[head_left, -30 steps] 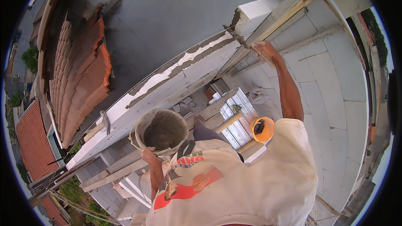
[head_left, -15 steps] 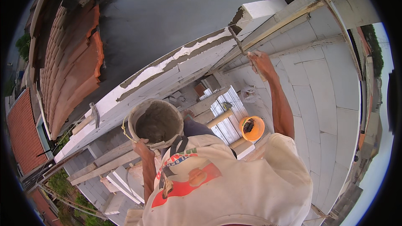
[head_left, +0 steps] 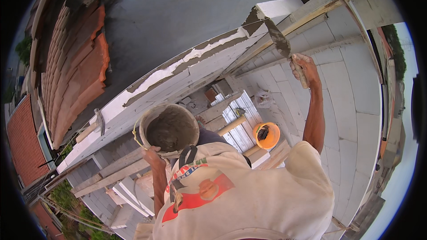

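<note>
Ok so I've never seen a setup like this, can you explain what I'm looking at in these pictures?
There's no machine here, just a person working with two bare hands. The pictures come from a wide fisheye camera worn on the person's head and looking down, so straight edges bend toward the round rim.

The left hand grips the rim of a grey bucket holding wet mortar. The right hand holds a trowel, its blade pointing up toward the mortar-smeared end of a white block.

Ahead runs a pale wall with mortar along part of its top; a hammer lies farther left on it. Lower down is an orange bucket with something dark inside.
</note>
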